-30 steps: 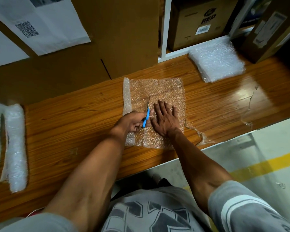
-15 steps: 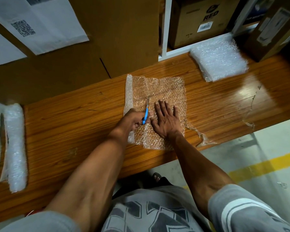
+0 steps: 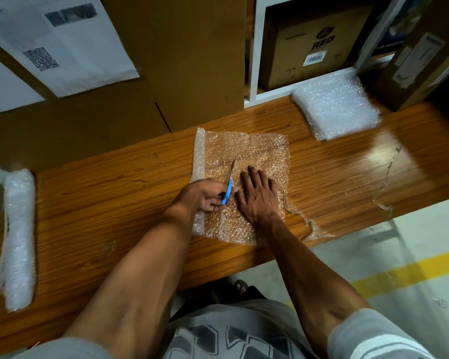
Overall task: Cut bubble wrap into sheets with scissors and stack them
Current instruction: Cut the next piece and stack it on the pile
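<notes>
A clear bubble wrap sheet (image 3: 259, 154) lies flat on the wooden bench (image 3: 114, 203). My left hand (image 3: 205, 195) grips the blue-handled scissors (image 3: 228, 185), whose blades point away from me into the middle of the sheet. My right hand (image 3: 257, 195) presses flat on the sheet just right of the blades, fingers spread. A stack of cut bubble wrap sheets (image 3: 335, 107) sits at the back right of the bench.
A bubble wrap roll (image 3: 18, 237) lies at the bench's left end. Thin plastic scraps (image 3: 309, 224) trail off the front right edge. Cardboard boxes (image 3: 166, 60) and a white shelf (image 3: 254, 73) stand behind. A yellow line (image 3: 399, 275) marks the floor.
The scissors have advanced a little farther away from me along the sheet, with my left hand following. My right hand stays pressed on the wrap.
</notes>
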